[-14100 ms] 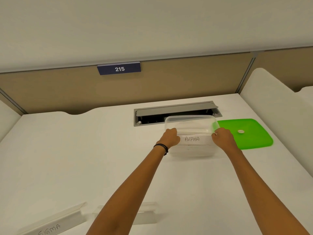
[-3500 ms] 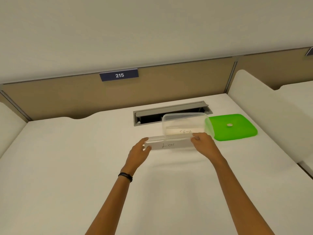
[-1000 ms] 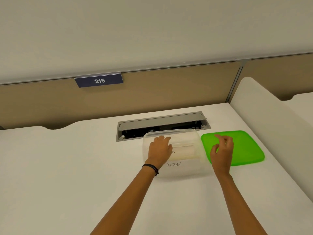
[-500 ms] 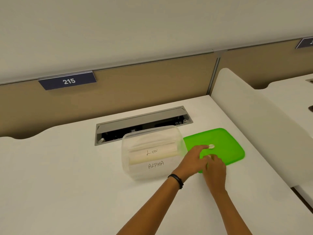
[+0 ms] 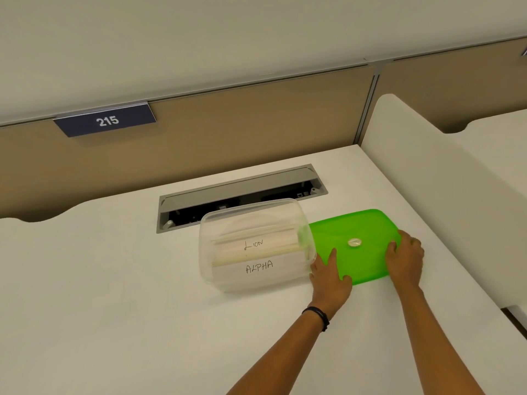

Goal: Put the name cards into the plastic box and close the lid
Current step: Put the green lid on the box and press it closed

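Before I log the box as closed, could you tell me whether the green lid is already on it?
No, the green lid lies on the desk beside the open plastic box, with both hands on its edges.

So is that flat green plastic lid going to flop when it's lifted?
Probably only a little: the flat green plastic lid looks thin, so it may flex. Both hands, left and right, grip opposite edges, which should steady it. It seems light.

A clear, glossy plastic box (image 5: 256, 246) holds white paper name cards (image 5: 258, 266) beside a smooth green plastic lid (image 5: 359, 260) on a matt white desk (image 5: 114, 309).
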Available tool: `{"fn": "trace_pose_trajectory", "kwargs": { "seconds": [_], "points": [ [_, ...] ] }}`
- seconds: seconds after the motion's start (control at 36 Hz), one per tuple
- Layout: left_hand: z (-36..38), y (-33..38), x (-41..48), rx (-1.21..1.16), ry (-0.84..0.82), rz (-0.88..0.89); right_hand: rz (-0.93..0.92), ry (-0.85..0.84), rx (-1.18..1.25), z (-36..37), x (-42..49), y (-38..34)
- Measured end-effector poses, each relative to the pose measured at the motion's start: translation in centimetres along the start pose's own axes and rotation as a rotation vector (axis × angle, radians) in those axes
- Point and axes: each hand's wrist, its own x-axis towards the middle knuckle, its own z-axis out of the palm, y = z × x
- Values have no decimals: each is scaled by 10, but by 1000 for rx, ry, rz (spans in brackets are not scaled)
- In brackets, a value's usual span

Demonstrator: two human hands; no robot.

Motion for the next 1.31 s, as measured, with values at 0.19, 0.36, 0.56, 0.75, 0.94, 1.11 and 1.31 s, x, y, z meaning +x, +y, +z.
{"fn": "trace_pose_trajectory", "kwargs": {
  "seconds": [0.19, 0.36, 0.56, 0.75, 0.94, 1.11, 1.31],
  "points": [
    [10, -3, -6, -190, 223, 68, 104, 108, 72, 2, -14, 2],
    [12, 1, -16, -286, 200, 84, 223, 201, 175, -10, -22, 9],
    [5, 18, -29, -340, 187, 104, 305, 376, 268, -18, -41, 7],
    [-1, 35, -52, -262, 178, 276, 415, 523, 402, -41, -45, -1],
    [-37, 48, -65, -203, 289, 379, 388, 505, 519, -50, -49, -36],
    [-79, 43, -79, -157, 415, 407, 329, 405, 586, -41, -61, -75],
    [-128, 19, -90, -160, 567, 351, 231, 227, 609, -19, -93, -119]
  ]
}}
